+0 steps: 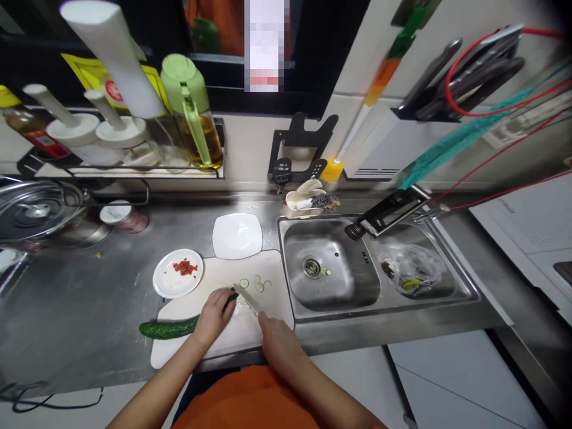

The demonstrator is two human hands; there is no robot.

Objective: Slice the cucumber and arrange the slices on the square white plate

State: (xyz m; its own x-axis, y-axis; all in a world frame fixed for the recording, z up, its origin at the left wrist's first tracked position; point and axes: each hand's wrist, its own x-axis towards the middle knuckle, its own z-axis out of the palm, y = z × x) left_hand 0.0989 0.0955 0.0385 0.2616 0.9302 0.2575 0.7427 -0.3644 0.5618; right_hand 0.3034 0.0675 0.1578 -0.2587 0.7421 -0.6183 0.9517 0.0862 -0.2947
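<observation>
A green cucumber [170,329] lies across the white cutting board [268,268], its left part jutting past the board's edge. Bent over its right end is my left hand [215,313], fingers closed on it; the hand hides where the two visible green parts meet. My right hand [277,335] grips a knife [247,300], its blade at the cucumber's cut end by my left fingertips. Several thin cucumber slices [258,285] lie on the board just beyond the blade. A white plate [161,279] with chopped red pieces [185,268] rests at the board's upper left.
Behind the board sits a square white dish [237,236]. To the right is a double sink [330,304], with cucumber bits near the drain and a plastic bag [415,268] of scraps. A lidded pot [67,223] and a small tub [124,215] stand left, below a condiment shelf [134,171].
</observation>
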